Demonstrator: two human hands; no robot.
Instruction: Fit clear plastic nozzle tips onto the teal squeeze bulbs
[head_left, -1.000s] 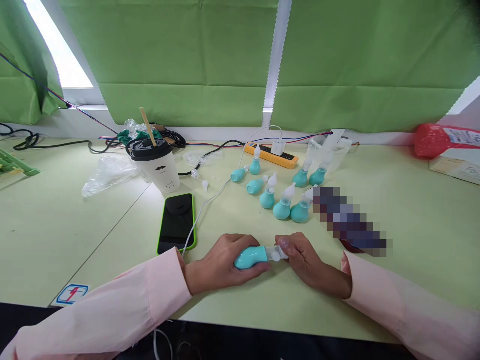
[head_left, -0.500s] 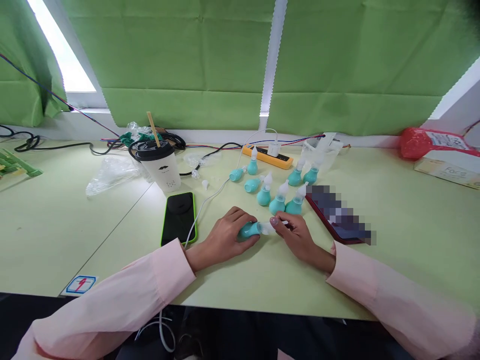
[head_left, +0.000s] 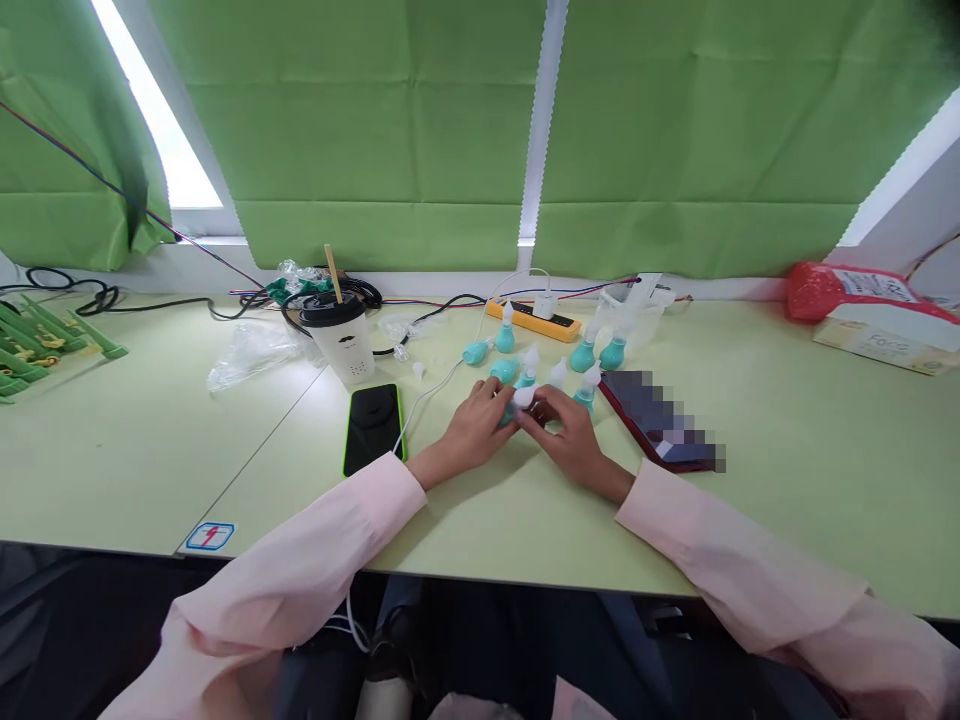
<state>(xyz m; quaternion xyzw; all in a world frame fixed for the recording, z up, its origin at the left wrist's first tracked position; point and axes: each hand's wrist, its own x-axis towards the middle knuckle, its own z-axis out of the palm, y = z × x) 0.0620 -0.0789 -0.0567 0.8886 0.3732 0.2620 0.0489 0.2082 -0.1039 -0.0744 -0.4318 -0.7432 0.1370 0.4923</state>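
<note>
My left hand is closed around a small teal squeeze bulb, apparently a nasal aspirator, mostly covered by the fingers. At the bulb's end is a whitish translucent nozzle; the fingers of my right hand are pinched on it. Whether the nozzle sits fully in the bulb I cannot tell. Just beyond my hands, several teal bulbs with clear nozzles stand upright, one of them near my right fingers. Two teal bulbs without visible nozzles, a nearer one and a farther one, lie on their sides.
A black phone with a green edge and a lidded paper cup are at left. At right lies another phone. Behind are an orange power strip, cables and plastic bags. A small clear piece lies near the cup.
Both hands have moved away from me, toward the standing bulbs, and closer together. The held bulb and nozzle have turned from lying sideways to pointing more upward. The view has shifted slightly.
</note>
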